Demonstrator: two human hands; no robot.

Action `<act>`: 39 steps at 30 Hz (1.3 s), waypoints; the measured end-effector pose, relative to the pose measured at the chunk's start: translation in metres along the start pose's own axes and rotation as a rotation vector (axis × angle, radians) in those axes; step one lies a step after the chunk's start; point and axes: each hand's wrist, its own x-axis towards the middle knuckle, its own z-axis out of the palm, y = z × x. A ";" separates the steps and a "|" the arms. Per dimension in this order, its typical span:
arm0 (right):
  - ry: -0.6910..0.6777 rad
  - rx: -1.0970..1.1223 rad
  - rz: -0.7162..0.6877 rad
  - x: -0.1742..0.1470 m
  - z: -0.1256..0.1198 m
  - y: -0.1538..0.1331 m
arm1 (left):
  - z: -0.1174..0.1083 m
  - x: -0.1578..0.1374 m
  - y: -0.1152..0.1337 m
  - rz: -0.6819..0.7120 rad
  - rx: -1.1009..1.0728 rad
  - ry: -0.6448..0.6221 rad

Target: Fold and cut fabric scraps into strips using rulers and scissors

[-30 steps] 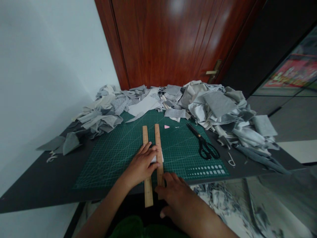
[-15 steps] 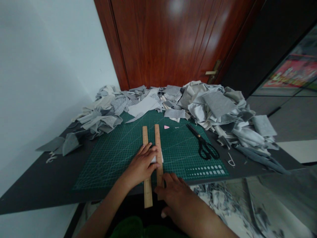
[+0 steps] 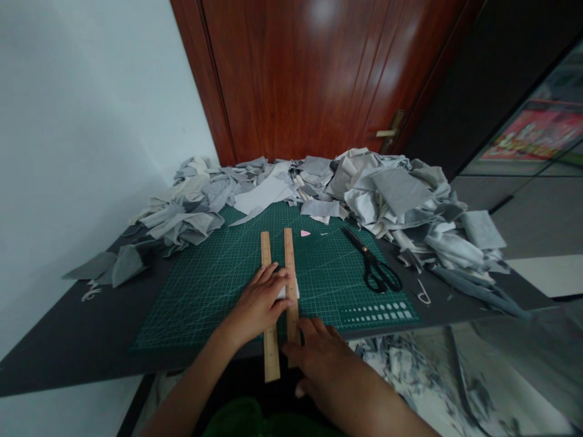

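Two wooden rulers lie roughly side by side on a green cutting mat [image 3: 195, 291], their near ends reaching past the table edge. My left hand [image 3: 262, 300] rests flat over the left ruler [image 3: 272, 358], fingers stretched out so that the tips and thumb touch the right ruler [image 3: 289, 249]. Under the right ruler is a small white piece [image 3: 281, 293], mostly covered; I cannot tell its material. At that ruler's near end, my right hand [image 3: 319, 352] has its fingers closed around the wood. Black-handled scissors [image 3: 376, 267] lie to the right, blades pointing away.
Grey and white fabric scraps [image 3: 396, 188] are heaped along the back and both sides of the table [image 3: 68, 346]. A pink triangular piece [image 3: 305, 233] lies beyond the rulers. A white string [image 3: 423, 292] is right of the mat. Behind stands a wooden door [image 3: 310, 79]; more scraps cover the floor.
Both hands and the rulers hold almost the same position. The whole view has shifted very slightly.
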 end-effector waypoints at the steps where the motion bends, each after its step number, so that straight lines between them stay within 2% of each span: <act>1: 0.016 0.007 -0.005 -0.001 0.001 0.000 | 0.000 0.000 0.000 0.003 0.000 0.000; 11: -0.003 -0.016 0.003 0.002 0.003 0.003 | 0.001 -0.001 -0.001 0.003 -0.005 0.003; 16: 0.044 0.010 -0.021 -0.001 0.003 0.002 | -0.001 0.000 0.000 0.008 0.011 -0.005; 22: -0.058 -0.003 0.027 0.008 0.004 0.006 | -0.002 -0.001 0.006 0.013 0.013 0.012; 25: -0.047 0.043 0.017 0.010 0.004 0.011 | 0.002 0.000 0.006 0.011 0.023 0.036; 33: 0.009 0.084 0.010 -0.003 -0.004 0.008 | 0.003 0.002 0.006 -0.003 0.036 0.038; 39: -0.025 0.091 0.021 -0.007 -0.010 0.007 | 0.003 0.001 0.005 0.000 0.064 0.011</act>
